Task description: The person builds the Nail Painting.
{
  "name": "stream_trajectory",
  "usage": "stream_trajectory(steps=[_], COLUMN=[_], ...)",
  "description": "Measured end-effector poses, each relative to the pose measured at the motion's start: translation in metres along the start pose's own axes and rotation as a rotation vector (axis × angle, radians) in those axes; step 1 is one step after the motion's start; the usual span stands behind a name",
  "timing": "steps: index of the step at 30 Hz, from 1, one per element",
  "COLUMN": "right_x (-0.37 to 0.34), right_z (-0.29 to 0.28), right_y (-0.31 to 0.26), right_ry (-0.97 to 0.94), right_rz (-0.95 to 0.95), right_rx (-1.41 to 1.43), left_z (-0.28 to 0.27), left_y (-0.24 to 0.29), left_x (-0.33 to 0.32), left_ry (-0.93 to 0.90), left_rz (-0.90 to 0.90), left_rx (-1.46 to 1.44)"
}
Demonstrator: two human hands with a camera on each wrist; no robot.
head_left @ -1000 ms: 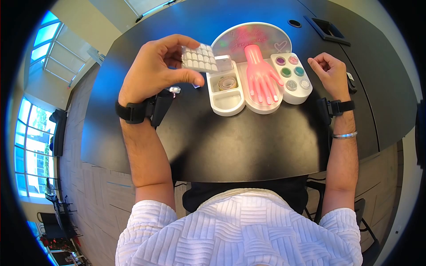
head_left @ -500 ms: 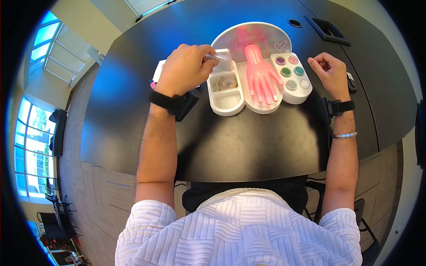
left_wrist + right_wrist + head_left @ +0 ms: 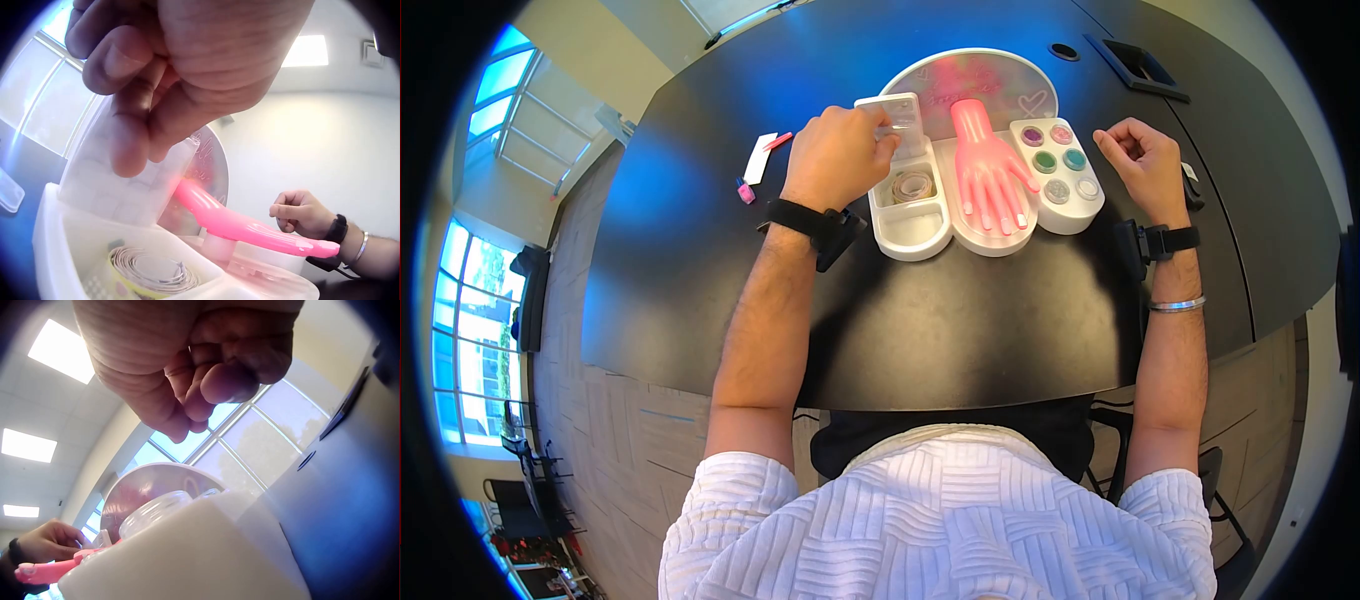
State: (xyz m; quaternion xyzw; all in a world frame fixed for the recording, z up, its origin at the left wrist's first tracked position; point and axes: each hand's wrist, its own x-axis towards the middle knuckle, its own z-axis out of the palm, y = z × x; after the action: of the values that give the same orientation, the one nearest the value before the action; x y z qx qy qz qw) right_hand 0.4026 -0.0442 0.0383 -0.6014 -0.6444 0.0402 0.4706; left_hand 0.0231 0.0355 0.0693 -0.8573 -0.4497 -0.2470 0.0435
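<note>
My left hand (image 3: 835, 158) is over the back left of a white nail-play station (image 3: 912, 252). In the left wrist view its thumb and forefinger pinch at a clear plastic case (image 3: 112, 197) with faint rows of squares, which stands tilted at the back compartment. A coiled paper strip (image 3: 153, 269) lies in the compartment before it. Mid-station rests a pink model hand (image 3: 990, 165) with a few white nails. My right hand (image 3: 1145, 170) stays beside the station's right block, its fingers loosely curled round nothing.
Small glitter jars (image 3: 1045, 163) fill the right block, and a rounded backboard (image 3: 940, 75) rises behind. Left of my left hand lie a white strip (image 3: 760, 160), a pink stick (image 3: 779, 141) and a small pink bottle (image 3: 746, 191). A black frame (image 3: 1135, 68) sits far right.
My left hand has carried the case of white false nails rightward to the back left compartment and turned over, palm down. The right hand has kept still.
</note>
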Motion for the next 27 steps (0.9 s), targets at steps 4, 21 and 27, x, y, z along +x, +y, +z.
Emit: stream_trajectory(steps=[4,21,27], right_x=[0.000,0.000,0.000], right_z=[0.000,0.000,0.000], right_y=[0.000,0.001,0.002], right_ry=[0.001,-0.012,-0.009], right_rz=[0.004,0.008,-0.003], right_rx=[-0.002,-0.009,0.005], left_z=[0.004,-0.011,-0.039], left_y=[-0.003,-0.017,-0.059], left_x=[0.002,0.005,0.005], left_ry=[-0.003,0.041,0.064], left_rz=[-0.001,0.019,-0.149], left_rx=[-0.030,-0.130,-0.196])
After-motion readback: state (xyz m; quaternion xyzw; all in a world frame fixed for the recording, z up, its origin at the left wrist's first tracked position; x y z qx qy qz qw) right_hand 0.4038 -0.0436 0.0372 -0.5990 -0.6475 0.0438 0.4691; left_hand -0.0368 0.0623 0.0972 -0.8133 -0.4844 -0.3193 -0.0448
